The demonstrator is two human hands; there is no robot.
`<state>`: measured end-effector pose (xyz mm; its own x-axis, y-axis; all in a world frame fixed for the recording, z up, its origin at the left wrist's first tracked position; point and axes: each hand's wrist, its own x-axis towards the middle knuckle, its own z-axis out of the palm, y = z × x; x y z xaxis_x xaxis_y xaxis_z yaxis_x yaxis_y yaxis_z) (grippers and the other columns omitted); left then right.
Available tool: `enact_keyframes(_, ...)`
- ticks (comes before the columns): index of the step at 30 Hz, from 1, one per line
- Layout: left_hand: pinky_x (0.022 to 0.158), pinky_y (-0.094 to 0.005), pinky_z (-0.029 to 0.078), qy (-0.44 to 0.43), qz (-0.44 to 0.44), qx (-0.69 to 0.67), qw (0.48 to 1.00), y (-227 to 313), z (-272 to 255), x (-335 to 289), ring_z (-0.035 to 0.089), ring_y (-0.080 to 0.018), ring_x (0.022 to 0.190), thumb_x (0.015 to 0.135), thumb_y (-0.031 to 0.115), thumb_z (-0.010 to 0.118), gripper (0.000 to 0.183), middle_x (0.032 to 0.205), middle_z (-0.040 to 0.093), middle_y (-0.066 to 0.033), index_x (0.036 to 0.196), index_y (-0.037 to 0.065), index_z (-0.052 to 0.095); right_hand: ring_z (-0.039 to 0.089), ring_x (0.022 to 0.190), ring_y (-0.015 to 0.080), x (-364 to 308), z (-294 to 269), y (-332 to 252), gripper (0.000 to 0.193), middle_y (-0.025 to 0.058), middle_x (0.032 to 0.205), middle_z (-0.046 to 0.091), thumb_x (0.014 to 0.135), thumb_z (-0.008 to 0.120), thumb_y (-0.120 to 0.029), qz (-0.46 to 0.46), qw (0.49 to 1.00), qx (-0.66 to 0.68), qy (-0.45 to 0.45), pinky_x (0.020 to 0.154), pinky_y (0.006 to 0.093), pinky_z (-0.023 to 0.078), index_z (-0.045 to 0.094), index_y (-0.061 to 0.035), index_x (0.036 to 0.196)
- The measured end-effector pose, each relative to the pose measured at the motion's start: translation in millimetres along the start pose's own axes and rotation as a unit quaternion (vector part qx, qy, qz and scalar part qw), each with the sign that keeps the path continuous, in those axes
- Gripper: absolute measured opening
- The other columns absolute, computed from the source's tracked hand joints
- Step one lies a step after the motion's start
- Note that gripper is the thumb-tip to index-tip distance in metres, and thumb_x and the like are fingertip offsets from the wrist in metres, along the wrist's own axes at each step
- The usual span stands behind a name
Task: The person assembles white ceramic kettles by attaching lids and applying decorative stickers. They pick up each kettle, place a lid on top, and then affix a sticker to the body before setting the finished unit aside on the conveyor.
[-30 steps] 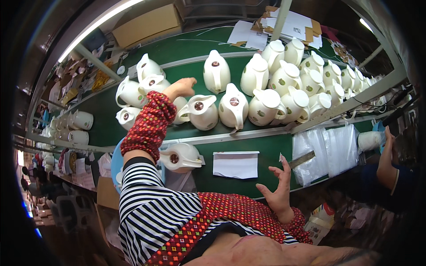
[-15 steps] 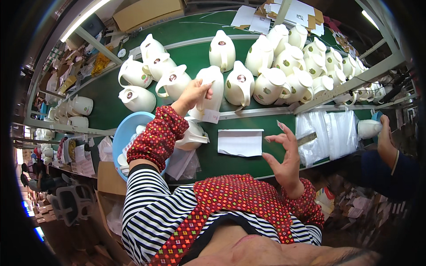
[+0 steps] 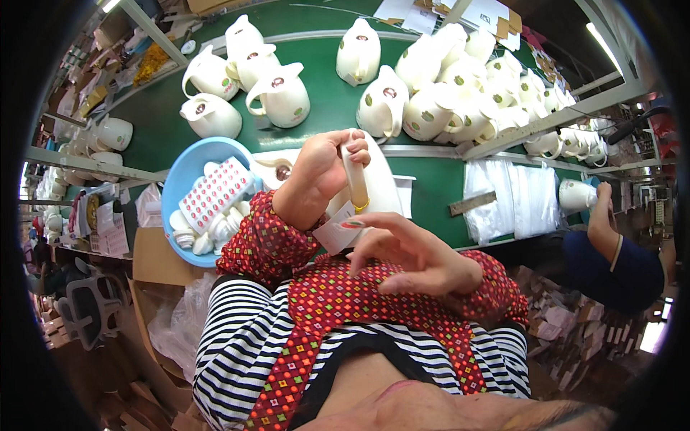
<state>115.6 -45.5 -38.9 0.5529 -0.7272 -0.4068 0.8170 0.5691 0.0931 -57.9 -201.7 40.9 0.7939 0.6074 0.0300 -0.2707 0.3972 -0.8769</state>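
My left hand (image 3: pixel 323 167) is closed round the handle of a cream-white jug (image 3: pixel 381 172), held tilted close in front of my chest. A yellow tie circles the lower end of the handle. A small white tag (image 3: pixel 336 230) with a red print hangs beside it. My right hand (image 3: pixel 420 255) hovers just right of the tag, fingers apart and holding nothing visible; whether the forefinger touches the tag I cannot tell. Behind the jug, a folded white paper (image 3: pixel 405 195) is partly hidden. Another white jug (image 3: pixel 269 167) lies on its side left of my left hand.
At the left stands a blue basin (image 3: pixel 172 194) with white lids and a sheet of red stickers (image 3: pixel 215 192). Several white jugs (image 3: pixel 431 115) stand on the green table beyond. Clear plastic bags (image 3: pixel 489 205) lie at right, near another person's arm (image 3: pixel 604 223).
My left hand has lifted the jug off the table and brought it nearer my chest, tilting it. My right hand has moved left and down to the tag. My view has shifted slightly.
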Motion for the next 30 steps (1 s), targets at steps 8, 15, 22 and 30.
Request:
enact_keyframes(8, 0.063, -0.0266, 0.04, 0.039, -0.021, 0.0, 0.999, -19, -10, -16, 0.039, -0.011, 0.07, 0.107, 0.001, 0.039, 0.021, 0.085, 0.044, -0.0031, 0.124, -0.009, 0.043, 0.067, 0.108, 0.0194, -30, -34, 6, 0.085, 0.0127, 0.11, 0.07, 0.085, 0.078, -0.002, -0.069, 0.957, -0.156, 0.235, 0.101, 0.0345, 0.046, 0.031, -0.0019, 0.157)
enact_keyframes(15, 0.061, -0.025, 0.04, 0.038, -0.039, 0.006, 0.998, -21, -23, -15, 0.039, -0.0109, 0.07, 0.108, 0.004, 0.037, 0.025, 0.084, 0.044, -0.0018, 0.128, -0.011, 0.042, 0.067, 0.099, 0.0107, -16, -24, 25, 0.084, 0.0065, 0.094, 0.075, 0.084, 0.075, 0.002, 0.061, 0.947, -0.226, 0.221, 0.1, 0.0302, 0.044, 0.032, -0.0005, 0.156)
enact_keyframes(22, 0.061, -0.0232, 0.039, 0.089, -0.007, 0.014, 0.996, -14, -25, -39, 0.039, -0.0094, 0.07, 0.109, 0.006, 0.036, 0.025, 0.084, 0.044, -0.0013, 0.129, -0.007, 0.041, 0.063, 0.101, 0.0144, -6, -11, 25, 0.084, 0.0093, 0.1, 0.066, 0.09, 0.074, 0.002, 0.043, 0.984, -0.021, 0.169, 0.099, 0.0314, 0.047, 0.026, -0.0021, 0.159)
enact_keyframes(30, 0.057, -0.023, 0.037, 0.077, -0.033, -0.03, 0.996, -11, -31, -34, 0.039, -0.009, 0.066, 0.108, 0.005, 0.038, 0.013, 0.084, 0.044, -0.0001, 0.117, -0.001, 0.044, 0.063, 0.101, 0.0178, 20, 3, 32, 0.087, 0.0088, 0.1, 0.064, 0.09, 0.074, -0.001, 0.039, 0.999, 0.023, 0.025, 0.103, 0.0364, 0.043, 0.023, -0.0035, 0.161)
